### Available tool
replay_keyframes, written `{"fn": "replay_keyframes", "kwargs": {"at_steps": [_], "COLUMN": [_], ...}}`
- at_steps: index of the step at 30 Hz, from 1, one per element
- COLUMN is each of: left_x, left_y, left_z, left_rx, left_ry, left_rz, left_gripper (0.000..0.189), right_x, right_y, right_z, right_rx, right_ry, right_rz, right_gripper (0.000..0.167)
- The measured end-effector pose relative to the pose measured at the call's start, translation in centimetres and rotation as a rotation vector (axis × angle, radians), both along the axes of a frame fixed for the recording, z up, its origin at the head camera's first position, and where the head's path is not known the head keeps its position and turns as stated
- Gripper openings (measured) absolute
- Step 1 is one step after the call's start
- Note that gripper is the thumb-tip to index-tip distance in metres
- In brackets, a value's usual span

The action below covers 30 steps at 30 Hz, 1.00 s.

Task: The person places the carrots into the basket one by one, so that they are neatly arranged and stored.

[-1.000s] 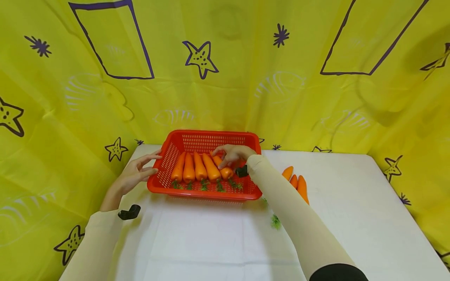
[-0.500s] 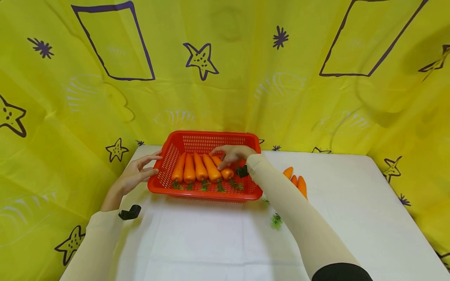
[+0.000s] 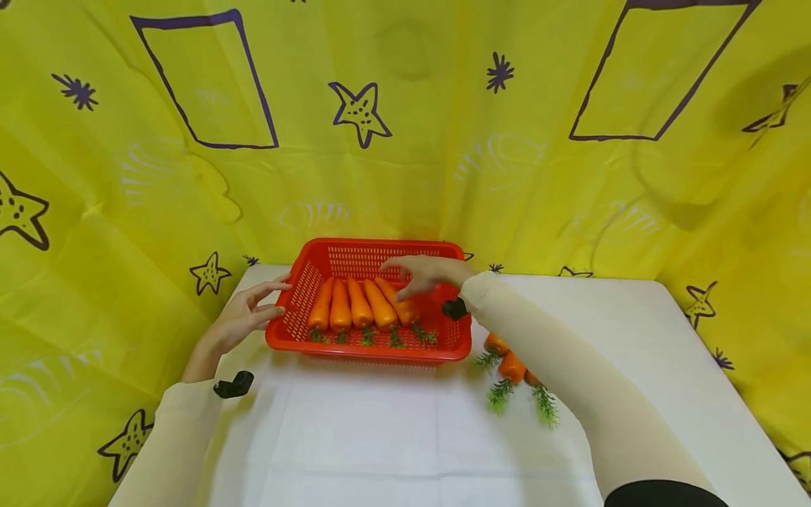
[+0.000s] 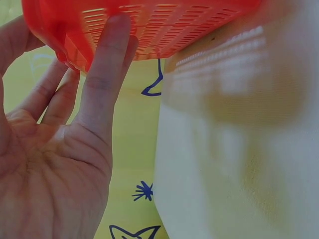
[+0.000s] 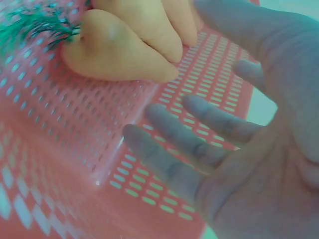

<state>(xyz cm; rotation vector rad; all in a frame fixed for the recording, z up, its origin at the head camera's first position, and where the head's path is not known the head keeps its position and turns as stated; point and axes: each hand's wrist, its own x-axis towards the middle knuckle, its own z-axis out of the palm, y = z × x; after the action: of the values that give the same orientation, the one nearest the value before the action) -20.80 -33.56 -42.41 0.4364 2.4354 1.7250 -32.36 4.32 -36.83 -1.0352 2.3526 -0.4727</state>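
Observation:
A row of several orange carrots [image 3: 360, 304] with green tops lies in a red perforated plastic basket [image 3: 374, 355]. My left hand [image 3: 248, 310] touches the basket's left end with its fingertips and thumb. The left wrist view shows the thumb [image 4: 102, 74] against the slotted wall and the palm facing up. Over the basket's right part, my right hand [image 3: 426, 273] has spread fingers and holds nothing. The rightmost carrot [image 3: 407, 310] lies just below it. In the right wrist view, that carrot [image 5: 107, 50] rests on the basket floor, apart from the fingers.
On the white table [image 3: 355, 429], right of the basket, several more carrots [image 3: 512, 367] with green tops lie partly hidden under my right sleeve [image 3: 557, 359]. A yellow curtain [image 3: 405, 176] with drawn stars hangs behind the table and along both sides.
My right hand has let go of the rightmost carrot, with fingers now spread. Its forearm has swung right, uncovering the tops of the carrots on the table. The left hand stays at the basket.

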Motion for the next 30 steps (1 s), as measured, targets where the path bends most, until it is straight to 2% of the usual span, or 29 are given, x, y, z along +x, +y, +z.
{"fn": "replay_keyframes", "kwargs": {"at_steps": [3,7,17,23,30], "left_x": [0.0,0.0,0.1,0.0,0.0], "left_y": [-0.1,-0.1,-0.1,-0.1,-0.2], "left_z": [-0.2,-0.3,-0.3,-0.3,-0.3], "left_rx": [-0.001,-0.002,0.001,-0.008,0.01], "left_ry": [-0.004,-0.01,-0.007,-0.007,0.005], "left_rz": [0.002,0.011,0.013,0.014,-0.002], "left_gripper": [0.046,0.045,0.044,0.044,0.044], "right_x": [0.8,2.1,4.7,7.0,9.4], "right_y": [0.9,2.7,8.6,12.8,18.0], "right_z": [0.5,1.3,1.8,1.9,0.8], "right_rx": [-0.043,-0.13,-0.342,-0.39,-0.423], "right_ry": [0.088,0.137,0.178,0.178,0.177], "right_rz": [0.041,0.029,-0.071,-0.146,-0.257], "right_gripper": [0.072,0.073,0.07,0.073,0.073]}}
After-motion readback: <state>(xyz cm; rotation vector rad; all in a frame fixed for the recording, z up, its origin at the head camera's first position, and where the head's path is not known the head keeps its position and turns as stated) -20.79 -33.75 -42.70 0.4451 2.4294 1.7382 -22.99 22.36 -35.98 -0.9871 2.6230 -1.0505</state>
